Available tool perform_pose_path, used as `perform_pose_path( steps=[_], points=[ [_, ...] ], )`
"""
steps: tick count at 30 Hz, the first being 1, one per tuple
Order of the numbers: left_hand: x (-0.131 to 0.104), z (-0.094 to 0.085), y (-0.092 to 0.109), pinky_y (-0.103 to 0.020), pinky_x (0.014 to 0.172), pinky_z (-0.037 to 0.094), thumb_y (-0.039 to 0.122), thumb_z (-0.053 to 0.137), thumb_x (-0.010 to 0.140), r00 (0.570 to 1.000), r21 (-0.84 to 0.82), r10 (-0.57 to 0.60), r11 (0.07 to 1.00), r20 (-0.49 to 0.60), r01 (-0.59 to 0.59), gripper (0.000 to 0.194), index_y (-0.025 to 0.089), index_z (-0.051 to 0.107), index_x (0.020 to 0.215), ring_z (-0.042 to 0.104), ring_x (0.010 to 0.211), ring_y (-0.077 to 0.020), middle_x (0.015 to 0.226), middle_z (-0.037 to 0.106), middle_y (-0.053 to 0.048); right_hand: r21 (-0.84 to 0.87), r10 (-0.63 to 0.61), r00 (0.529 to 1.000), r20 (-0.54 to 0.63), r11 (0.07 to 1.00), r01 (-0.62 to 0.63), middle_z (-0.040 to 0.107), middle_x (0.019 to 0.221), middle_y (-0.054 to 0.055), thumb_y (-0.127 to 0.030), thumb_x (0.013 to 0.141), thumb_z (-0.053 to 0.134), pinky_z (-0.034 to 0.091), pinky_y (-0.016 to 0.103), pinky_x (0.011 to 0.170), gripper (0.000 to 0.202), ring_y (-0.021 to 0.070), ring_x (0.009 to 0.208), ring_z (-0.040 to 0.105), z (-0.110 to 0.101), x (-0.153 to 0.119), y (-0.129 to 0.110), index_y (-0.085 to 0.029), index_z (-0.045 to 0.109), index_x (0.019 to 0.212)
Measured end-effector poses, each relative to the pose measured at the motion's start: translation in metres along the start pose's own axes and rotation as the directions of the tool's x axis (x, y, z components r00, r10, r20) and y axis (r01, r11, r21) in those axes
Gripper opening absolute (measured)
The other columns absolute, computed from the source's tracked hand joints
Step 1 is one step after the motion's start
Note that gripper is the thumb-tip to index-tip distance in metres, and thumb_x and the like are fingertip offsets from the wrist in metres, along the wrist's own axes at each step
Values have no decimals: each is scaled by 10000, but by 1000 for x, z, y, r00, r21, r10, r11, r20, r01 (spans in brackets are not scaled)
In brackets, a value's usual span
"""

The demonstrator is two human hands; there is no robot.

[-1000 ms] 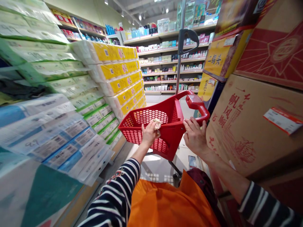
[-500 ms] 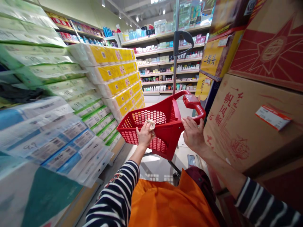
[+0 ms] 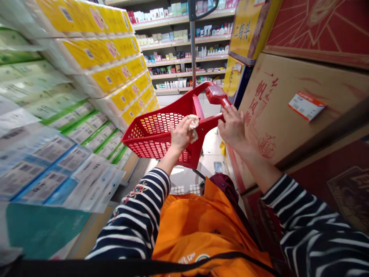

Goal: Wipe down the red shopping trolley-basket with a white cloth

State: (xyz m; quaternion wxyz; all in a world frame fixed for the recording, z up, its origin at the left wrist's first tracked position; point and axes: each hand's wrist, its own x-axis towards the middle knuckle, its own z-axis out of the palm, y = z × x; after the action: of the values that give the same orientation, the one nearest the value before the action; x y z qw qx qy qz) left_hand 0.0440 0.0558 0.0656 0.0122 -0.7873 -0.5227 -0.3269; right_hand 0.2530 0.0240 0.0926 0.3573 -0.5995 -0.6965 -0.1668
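Note:
A red shopping basket [image 3: 161, 122] on a cart-like frame stands before me, its red handle [image 3: 216, 94] at the upper right. My left hand [image 3: 181, 134] is closed on a crumpled whitish cloth [image 3: 192, 127], pressed to the basket's near rim. At the handle's lower end lies my right hand [image 3: 233, 126], its fingers over the red bar and the thumb apart. The underside of those fingers is hidden. An orange apron [image 3: 198, 227] covers my front.
Stacked yellow packs [image 3: 115, 80] and green packs [image 3: 89, 127] line the left. Cardboard cartons [image 3: 294, 80] rise close on the right. A metal pole [image 3: 193, 50] stands behind the basket, before stocked shelves [image 3: 161, 46].
The view has tilted down and shifted. My left hand and the cloth have slid along the rim toward the handle end. My right hand has moved up onto the handle bar.

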Motion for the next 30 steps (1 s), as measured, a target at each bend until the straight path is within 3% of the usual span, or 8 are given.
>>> perform_pose_path(
  steps=[3,5,7,12,14,20,25,30],
  points=[
    [-17,-6,-48,-549,1150,65,264,406,875,987,59,-160,985,-10,160,397,238,535,1250,462,1277,-229,1384,508,-88,-5,-7,1000,21,1000,7,438,1405,169,-255,864,420,266,566,1076,499,340,1326,348,7,2,4,-97,482,1333],
    [-22,-9,-64,-533,1155,79,242,416,858,975,90,-223,971,-10,223,407,222,541,1246,459,1280,-238,1389,502,-98,-1,-5,1000,26,1000,5,412,1422,170,-251,861,422,278,546,1084,509,336,1341,329,12,3,4,-87,473,1340],
    [-19,-8,-60,-524,1158,79,234,412,856,978,100,-206,974,2,205,412,222,541,1247,452,1286,-236,1392,498,-95,11,1,999,33,1000,-2,393,1434,176,-242,855,428,275,538,1090,522,335,1357,304,15,4,3,-75,461,1348],
    [7,2,-16,-524,1148,72,276,395,880,999,36,-42,998,9,42,409,249,519,1269,444,1286,-219,1392,501,-72,8,4,998,63,1000,-5,397,1436,173,-225,844,441,248,571,1081,520,335,1357,304,15,8,0,-100,461,1348],
    [12,3,-14,-510,1141,88,304,381,895,1000,30,-26,999,8,26,399,256,518,1266,465,1260,-215,1362,530,-67,19,-4,998,63,1000,3,421,1423,163,-216,844,434,244,584,1074,504,329,1349,323,13,8,-1,-124,477,1338],
    [1,-6,-57,-476,1090,181,327,351,911,995,99,-88,992,45,83,392,232,530,1247,524,1164,-226,1223,617,-90,20,-12,998,69,1000,10,429,1420,156,-208,849,418,243,569,1083,492,310,1354,327,11,7,-3,-131,488,1330],
    [-13,-7,-78,-460,1089,170,322,363,895,997,116,-82,990,-9,83,414,252,520,1271,522,1151,-223,1225,614,-85,-9,-35,996,80,999,36,429,1425,141,-224,865,404,233,584,1079,488,308,1355,327,15,12,1,-151,468,1344],
    [-49,-24,-144,-530,1103,88,358,359,878,980,185,-193,962,-53,200,412,254,545,1231,512,1172,-256,1253,599,-98,-24,-43,994,104,999,45,472,1391,126,-213,865,388,222,569,1090,463,294,1331,369,13,16,0,-153,495,1312]
  ],
)
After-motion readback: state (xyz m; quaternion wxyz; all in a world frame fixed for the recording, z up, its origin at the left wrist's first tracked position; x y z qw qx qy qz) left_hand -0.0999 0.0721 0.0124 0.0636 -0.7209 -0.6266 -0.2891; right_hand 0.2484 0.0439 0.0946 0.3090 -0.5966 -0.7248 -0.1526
